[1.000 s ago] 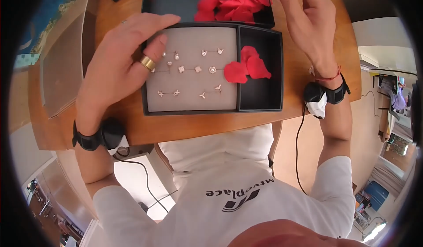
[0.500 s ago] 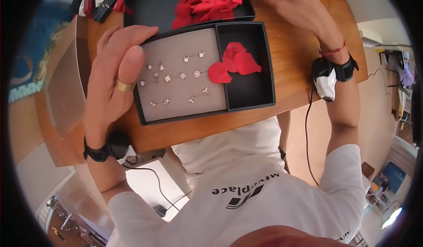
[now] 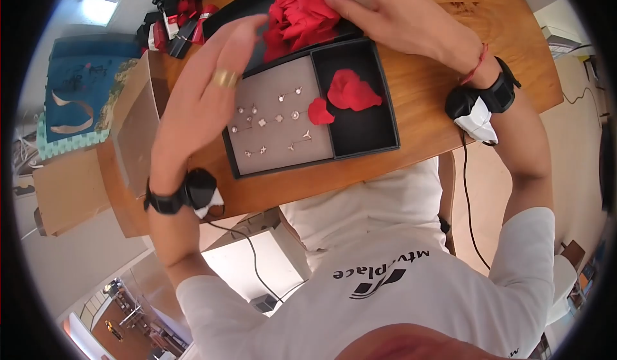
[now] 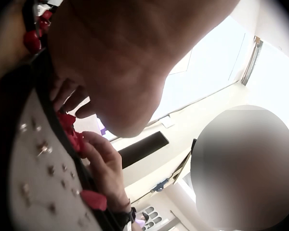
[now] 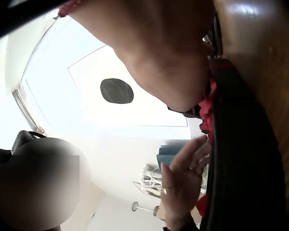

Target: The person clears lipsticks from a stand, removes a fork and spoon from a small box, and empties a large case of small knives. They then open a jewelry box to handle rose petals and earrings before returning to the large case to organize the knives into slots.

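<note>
My right hand [image 3: 392, 16] reaches over a heap of red petals [image 3: 302, 16] in the black box behind, its thumb and fingers curved loosely against them. The left hand [image 3: 209, 96], with a wide gold ring, stretches over the near box's far left corner, fingertips beside the heap. Beneath it lies a black jewelry box [image 3: 292, 169] with a grey pad [image 3: 283, 158] bearing several small earrings [image 3: 300, 140]. Loose red petals [image 3: 353, 91] rest in its right compartment; one petal [image 3: 320, 111] lies across the divider. The left wrist view shows the right fingers touching the heaped petals [image 4: 74, 137].
The boxes stand on a wooden table [image 3: 437, 119]. An open cardboard box [image 3: 138, 138] is at the left edge. Small red, black and white boxes [image 3: 173, 26] cluster at the far left. A blue bag [image 3: 83, 77] lies beyond. Cables [image 3: 472, 206] hang from both wrist cameras.
The right hand has moved left from beside the far box onto the petal heap. My left hand has shifted from the near box's left side toward the petals. The head view has turned.
</note>
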`<state>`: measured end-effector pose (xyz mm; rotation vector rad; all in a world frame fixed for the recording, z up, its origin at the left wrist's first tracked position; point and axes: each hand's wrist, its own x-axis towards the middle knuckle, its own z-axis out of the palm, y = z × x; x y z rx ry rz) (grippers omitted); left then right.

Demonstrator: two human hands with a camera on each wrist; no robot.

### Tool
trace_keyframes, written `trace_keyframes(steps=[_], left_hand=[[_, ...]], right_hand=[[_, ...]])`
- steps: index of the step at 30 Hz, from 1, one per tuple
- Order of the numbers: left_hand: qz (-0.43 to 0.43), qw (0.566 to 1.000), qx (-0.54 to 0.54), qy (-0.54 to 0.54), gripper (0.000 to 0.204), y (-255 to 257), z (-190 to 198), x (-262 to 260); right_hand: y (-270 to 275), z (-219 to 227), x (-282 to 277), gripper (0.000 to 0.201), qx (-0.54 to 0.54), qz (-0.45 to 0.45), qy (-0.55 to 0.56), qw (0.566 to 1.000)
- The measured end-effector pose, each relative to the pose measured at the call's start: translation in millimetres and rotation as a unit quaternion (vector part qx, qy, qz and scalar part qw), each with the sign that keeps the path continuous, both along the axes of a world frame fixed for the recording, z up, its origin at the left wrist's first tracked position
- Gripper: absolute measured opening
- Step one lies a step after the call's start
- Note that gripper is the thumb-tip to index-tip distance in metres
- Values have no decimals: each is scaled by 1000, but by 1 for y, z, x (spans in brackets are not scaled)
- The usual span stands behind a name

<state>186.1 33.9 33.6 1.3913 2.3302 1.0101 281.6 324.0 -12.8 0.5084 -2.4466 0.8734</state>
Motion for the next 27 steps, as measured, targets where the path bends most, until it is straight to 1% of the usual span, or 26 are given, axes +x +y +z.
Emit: trace_keyframes(steps=[1, 2, 3, 4, 5, 6, 8, 9, 11, 12, 14, 15, 17, 18, 20, 21, 22, 23, 24, 25, 26, 27], left_hand=[[-28, 999, -32, -32, 67, 3, -1, -10], [-24, 999, -35, -30, 67, 11, -1, -16], [-19, 994, -70, -80, 70, 22, 0, -20], [-14, 986, -103, -128, 73, 32, 3, -19], [-5, 983, -101, -150, 79, 39, 11, -9], [-4, 984, -104, -144, 79, 41, 13, -11], [-48, 982, -27, -179, 75, 42, 6, -17], [-48, 982, -30, -178, 75, 42, 1, -19], [48, 988, -13, -146, 69, 46, -2, -19], [50, 988, -14, -144, 69, 46, -3, -17], [80, 968, -9, -239, 65, 50, 2, -5], [82, 968, -8, -239, 65, 49, 3, -7], [57, 976, -6, -211, 60, 46, 5, -14], [58, 975, -5, -213, 60, 44, 1, -23], [78, 994, 18, -75, 51, 40, -8, -35], [83, 991, 32, -96, 41, 31, -13, -35], [87, 990, 31, -108, 41, 27, -8, -28], [75, 994, 10, -73, 39, 23, -1, -21], [64, 997, -10, -35, 38, 17, 5, -16], [86, 996, -26, -8, 33, 9, 9, -12], [92, 995, -23, -13, 33, 4, 10, -1], [88, 996, 8, 9, 30, 0, 10, 11]], right_hand=[[-5, -2, -1, 19, 13, 6, 23, 1000], [-7, -1, -1, 17, 26, 11, 49, 998], [-8, 3, 4, 17, 22, 15, 53, 998], [-7, 12, 11, 15, 66, 29, 30, 997], [-6, 18, 14, 14, 110, 42, 7, 993], [-2, 19, 13, 14, 108, 42, 13, 993], [4, 16, 11, 14, 38, 53, -73, 995], [5, 14, 11, 14, 34, 53, -71, 995], [7, 11, 11, 15, 43, 34, 5, 998], [7, 10, 11, 15, 42, 35, 7, 998], [8, 11, 9, 13, 83, 87, 8, 993], [6, 13, 9, 13, 84, 89, 9, 992], [2, 19, 15, 12, -21, 10, -29, 999], [5, 18, 13, 12, -20, 11, -30, 999], [8, 14, 5, 13, -24, -5, 110, 994], [8, 12, 8, 11, -55, 21, 116, 991], [6, 13, 10, 10, -85, 48, 123, 988], [0, 23, 21, 9, -134, 93, 30, 986], [-1, 31, 26, 8, -83, 121, 7, 989], [-4, 37, 31, 8, 6, 156, 0, 988], [-8, 42, 36, 9, 62, 183, -10, 981], [-14, 47, 42, 10, 96, 198, -24, 975]])
